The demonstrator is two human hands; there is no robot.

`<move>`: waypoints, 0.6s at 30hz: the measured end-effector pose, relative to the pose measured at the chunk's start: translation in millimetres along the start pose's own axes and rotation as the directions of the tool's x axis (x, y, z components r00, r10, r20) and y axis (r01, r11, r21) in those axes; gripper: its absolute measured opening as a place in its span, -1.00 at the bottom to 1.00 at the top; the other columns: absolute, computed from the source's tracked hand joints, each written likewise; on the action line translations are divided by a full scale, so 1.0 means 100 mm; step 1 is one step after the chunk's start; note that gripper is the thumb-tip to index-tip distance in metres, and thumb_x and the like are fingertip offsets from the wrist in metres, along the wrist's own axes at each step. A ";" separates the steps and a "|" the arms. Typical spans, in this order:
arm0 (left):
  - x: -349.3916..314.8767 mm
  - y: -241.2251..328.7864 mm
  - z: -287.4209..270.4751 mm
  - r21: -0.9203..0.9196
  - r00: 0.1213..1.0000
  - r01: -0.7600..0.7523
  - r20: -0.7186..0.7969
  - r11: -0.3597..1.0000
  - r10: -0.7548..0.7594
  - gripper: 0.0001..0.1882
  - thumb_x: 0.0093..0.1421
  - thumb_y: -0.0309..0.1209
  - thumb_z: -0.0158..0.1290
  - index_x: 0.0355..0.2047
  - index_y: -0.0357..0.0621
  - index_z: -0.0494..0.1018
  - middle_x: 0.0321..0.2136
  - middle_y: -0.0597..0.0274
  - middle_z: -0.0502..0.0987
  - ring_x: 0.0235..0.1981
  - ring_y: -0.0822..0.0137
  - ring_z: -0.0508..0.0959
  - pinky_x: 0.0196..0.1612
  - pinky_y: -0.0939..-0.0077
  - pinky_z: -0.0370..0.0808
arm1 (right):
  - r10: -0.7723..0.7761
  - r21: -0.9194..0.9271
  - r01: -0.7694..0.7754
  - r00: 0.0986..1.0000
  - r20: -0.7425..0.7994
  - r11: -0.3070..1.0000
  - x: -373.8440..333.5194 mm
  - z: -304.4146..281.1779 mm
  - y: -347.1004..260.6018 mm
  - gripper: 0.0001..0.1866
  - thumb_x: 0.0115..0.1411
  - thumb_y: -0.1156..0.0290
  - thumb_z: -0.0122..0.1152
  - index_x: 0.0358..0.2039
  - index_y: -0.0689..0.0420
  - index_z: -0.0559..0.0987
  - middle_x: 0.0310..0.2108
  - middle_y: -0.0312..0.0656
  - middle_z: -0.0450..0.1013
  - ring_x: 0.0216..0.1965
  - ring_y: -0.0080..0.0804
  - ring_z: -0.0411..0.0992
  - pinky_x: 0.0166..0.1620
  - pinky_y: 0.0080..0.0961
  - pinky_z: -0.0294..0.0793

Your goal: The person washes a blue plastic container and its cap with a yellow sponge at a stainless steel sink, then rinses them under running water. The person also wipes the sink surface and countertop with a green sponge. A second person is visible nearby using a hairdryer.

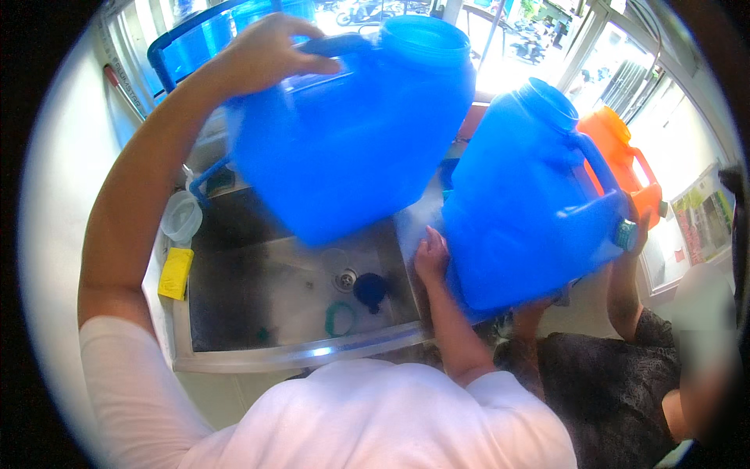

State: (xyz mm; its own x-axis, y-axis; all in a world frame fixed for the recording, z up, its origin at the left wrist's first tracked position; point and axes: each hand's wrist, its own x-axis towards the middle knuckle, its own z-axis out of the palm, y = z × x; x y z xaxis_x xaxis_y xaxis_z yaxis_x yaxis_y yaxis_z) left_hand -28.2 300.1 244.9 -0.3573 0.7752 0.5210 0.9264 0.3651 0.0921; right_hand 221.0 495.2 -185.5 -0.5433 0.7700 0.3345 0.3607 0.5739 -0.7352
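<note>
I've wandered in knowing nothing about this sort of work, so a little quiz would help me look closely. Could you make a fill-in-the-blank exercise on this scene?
1. The person's left grip holds the blue jug over the sink by its ____.
2. The small block at the sink's left edge is ____ in colour.
3. A dark round thing lies beside the sink's ____.
4. The jug partly hidden by the right-hand blue jug is ____.

Missing words: handle; yellow; drain; orange.

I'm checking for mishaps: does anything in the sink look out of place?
Slightly: a dark blue round piece and a green ring lie loose near the drain, perhaps parts of the blue jug held above.
</note>
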 end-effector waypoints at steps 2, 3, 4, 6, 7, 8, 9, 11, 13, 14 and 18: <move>0.38 0.04 0.30 -0.121 0.992 -0.029 0.122 0.992 0.044 -0.29 -0.01 0.15 0.26 -0.05 -0.18 0.57 -0.11 -0.03 0.60 -0.04 0.07 0.57 0.08 0.15 0.47 | 0.022 0.088 -0.026 0.999 0.043 0.996 -0.11 -0.07 0.02 -0.59 0.19 0.39 0.09 0.07 0.14 0.49 0.03 0.08 0.44 0.10 0.06 0.38 0.21 -0.11 0.31; 0.55 0.08 0.46 -0.154 0.984 -0.047 0.165 0.987 0.072 -0.23 -0.06 0.22 0.26 -0.04 -0.18 0.58 -0.08 -0.04 0.59 -0.05 0.08 0.58 0.08 0.14 0.46 | 0.012 0.031 -0.014 0.997 0.078 0.999 -0.18 -0.09 0.02 -0.59 0.19 0.37 0.11 0.07 0.13 0.49 0.04 0.07 0.44 0.12 0.04 0.36 0.21 -0.14 0.30; 0.64 0.13 0.65 0.036 0.991 -0.090 0.106 0.995 0.086 -0.35 0.04 0.15 0.23 -0.08 -0.13 0.59 -0.23 0.02 0.62 -0.13 0.15 0.60 -0.04 0.24 0.54 | -0.016 -0.013 0.018 0.995 0.096 1.000 -0.26 -0.11 0.02 -0.59 0.20 0.35 0.13 0.07 0.11 0.49 0.06 0.05 0.43 0.14 0.01 0.35 0.22 -0.16 0.30; 0.83 0.15 0.89 0.008 0.995 0.062 0.084 0.998 -0.063 -0.38 0.00 0.15 0.26 -0.12 -0.08 0.61 -0.23 0.11 0.64 -0.12 0.15 0.60 0.01 0.21 0.50 | -0.072 -0.086 0.083 0.989 0.127 0.993 -0.43 -0.13 0.01 -0.58 0.20 0.31 0.15 0.08 0.09 0.50 0.10 0.03 0.41 0.18 -0.01 0.32 0.23 -0.19 0.29; 0.93 0.15 0.97 -0.024 0.990 0.124 0.074 0.992 -0.122 -0.38 -0.01 0.16 0.27 -0.13 -0.07 0.61 -0.24 0.14 0.64 -0.12 0.15 0.60 0.02 0.20 0.50 | -0.103 -0.116 0.119 0.985 0.138 0.986 -0.50 -0.13 0.01 -0.57 0.20 0.28 0.16 0.08 0.09 0.49 0.12 0.03 0.39 0.20 -0.01 0.30 0.24 -0.19 0.28; 1.01 0.16 1.04 -0.015 0.991 0.122 0.055 0.992 -0.121 -0.32 -0.04 0.22 0.25 -0.11 -0.05 0.61 -0.19 0.12 0.63 -0.09 0.14 0.59 0.04 0.18 0.49 | -0.099 -0.176 0.130 0.980 0.175 0.976 -0.54 -0.14 0.00 -0.57 0.20 0.26 0.17 0.08 0.08 0.49 0.14 0.02 0.37 0.21 -0.01 0.28 0.24 -0.18 0.28; 1.07 0.16 1.10 -0.007 0.992 0.123 0.031 0.992 -0.123 -0.26 -0.07 0.29 0.23 -0.09 -0.03 0.61 -0.15 0.10 0.62 -0.07 0.12 0.59 0.07 0.17 0.48 | -0.157 -0.176 0.184 0.975 0.157 0.967 -0.59 -0.13 -0.01 -0.56 0.20 0.25 0.18 0.08 0.08 0.49 0.15 0.01 0.36 0.22 -0.01 0.26 0.25 -0.18 0.27; 1.21 0.15 1.18 -0.022 0.995 0.102 -0.003 0.995 -0.103 -0.20 -0.10 0.38 0.19 -0.07 -0.01 0.60 -0.10 0.08 0.61 -0.03 0.12 0.59 0.09 0.15 0.47 | -0.226 -0.253 0.258 0.963 0.148 0.933 -0.63 -0.12 -0.02 -0.55 0.19 0.23 0.19 0.08 0.07 0.49 0.18 0.00 0.33 0.23 0.01 0.24 0.25 -0.17 0.26; 1.29 0.13 1.22 -0.065 0.999 0.043 -0.009 0.997 -0.044 -0.17 -0.09 0.42 0.14 -0.07 0.00 0.60 -0.10 0.08 0.61 -0.03 0.13 0.58 0.07 0.14 0.49 | -0.149 -0.192 0.182 0.973 0.174 0.964 -0.64 -0.10 -0.04 -0.54 0.19 0.21 0.19 0.08 0.07 0.49 0.17 -0.01 0.34 0.23 0.04 0.23 0.26 -0.15 0.25; 1.30 0.11 1.24 -0.031 0.998 -0.001 -0.056 1.000 -0.001 -0.17 -0.04 0.46 0.04 -0.11 -0.01 0.61 -0.14 0.10 0.63 -0.09 0.16 0.61 0.00 0.15 0.54 | -0.118 -0.189 0.150 0.978 0.171 0.970 -0.63 -0.09 -0.06 -0.54 0.19 0.20 0.20 0.08 0.07 0.49 0.17 -0.01 0.34 0.23 0.04 0.23 0.26 -0.15 0.25; 1.23 0.08 1.28 0.017 0.945 0.091 -0.318 0.996 -0.081 -0.24 0.07 0.43 -0.06 -0.20 0.01 0.63 -0.31 0.20 0.67 -0.23 0.20 0.66 -0.14 0.21 0.59 | -0.128 -0.216 0.157 0.981 0.145 0.964 -0.64 -0.09 -0.09 -0.54 0.19 0.19 0.19 0.07 0.07 0.49 0.15 0.00 0.34 0.23 0.03 0.22 0.25 -0.14 0.26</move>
State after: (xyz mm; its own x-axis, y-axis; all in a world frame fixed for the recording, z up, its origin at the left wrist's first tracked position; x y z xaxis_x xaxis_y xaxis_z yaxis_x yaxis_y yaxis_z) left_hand -80.3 463.9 201.0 -0.3747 0.5390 0.7543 0.8879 0.4429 0.1246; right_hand 259.3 443.7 -194.7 -0.6889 0.6418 0.3369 0.4261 0.7345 -0.5280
